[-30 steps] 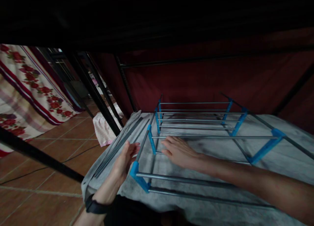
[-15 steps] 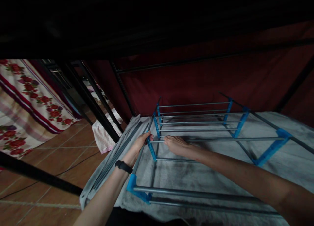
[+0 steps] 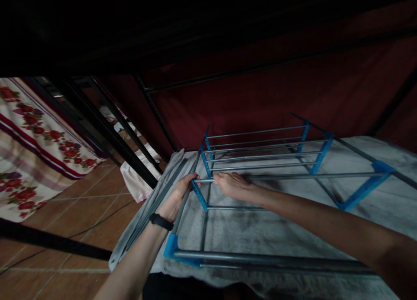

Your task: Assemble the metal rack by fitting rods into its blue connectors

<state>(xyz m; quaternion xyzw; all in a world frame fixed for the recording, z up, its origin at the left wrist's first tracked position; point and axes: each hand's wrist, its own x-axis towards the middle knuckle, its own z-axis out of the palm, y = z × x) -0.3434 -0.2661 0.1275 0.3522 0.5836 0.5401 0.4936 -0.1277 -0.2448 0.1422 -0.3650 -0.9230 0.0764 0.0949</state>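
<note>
A rack frame of grey metal tubes and blue plastic connectors (image 3: 199,196) lies on a grey blanket (image 3: 247,230). My left hand (image 3: 184,187), with a black band on its wrist, is closed around the upper corner of a blue connector on the frame's left side. Wrapped round a grey metal tube (image 3: 289,176) that runs across the frame is my right hand (image 3: 230,185), close to that connector. The tube's left end meets the connector near my left fingers; whether it is fully seated I cannot tell. At the right, another blue connector (image 3: 366,189) bears the tube's other end.
Loose grey tubes (image 3: 156,204) lie along the blanket's left edge. Black metal posts (image 3: 110,137) stand at the left, and a dark bar (image 3: 52,241) crosses lower down. Behind the frame hangs a dark red cloth (image 3: 247,104). A floral cloth (image 3: 48,139) hangs at far left above the tiled floor.
The view has shifted slightly. My right hand stays on the tube and my left on the connector, with the two hands about as far apart as before.
</note>
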